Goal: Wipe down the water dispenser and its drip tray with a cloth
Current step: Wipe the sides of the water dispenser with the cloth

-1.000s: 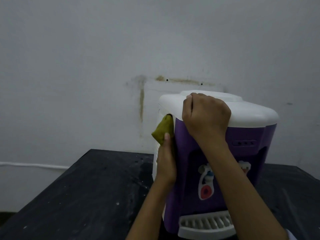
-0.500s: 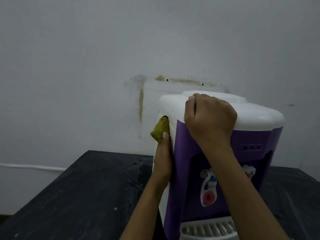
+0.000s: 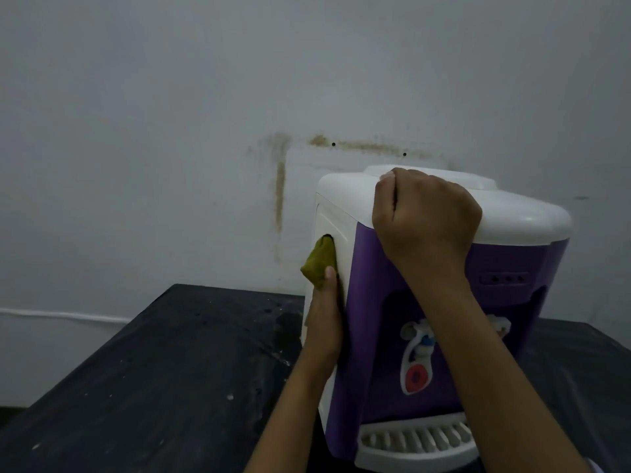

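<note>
A purple water dispenser [image 3: 375, 302] with a white lid and white sides stands on a black table. Its white slotted drip tray [image 3: 413, 442] juts out at the bottom front. My left hand [image 3: 324, 322] holds a bunched olive-green cloth [image 3: 319, 264] against the dispenser's white left side, thumb pointing up on the cloth. The fingers behind the thumb are hidden. My right hand [image 3: 426, 220] is curled over the front edge of the lid and grips it. My right forearm crosses the front panel and hides part of the taps [image 3: 418, 356].
The black table [image 3: 170, 387] is speckled with pale dust and stretches to the left of the dispenser. A stained grey wall [image 3: 280, 186] stands close behind. A white cable [image 3: 61, 315] runs along the wall at lower left.
My left hand has slid the cloth a little down the dispenser's left side, away from the lid's edge. My right hand keeps its grip on the lid. The view has shifted slightly.
</note>
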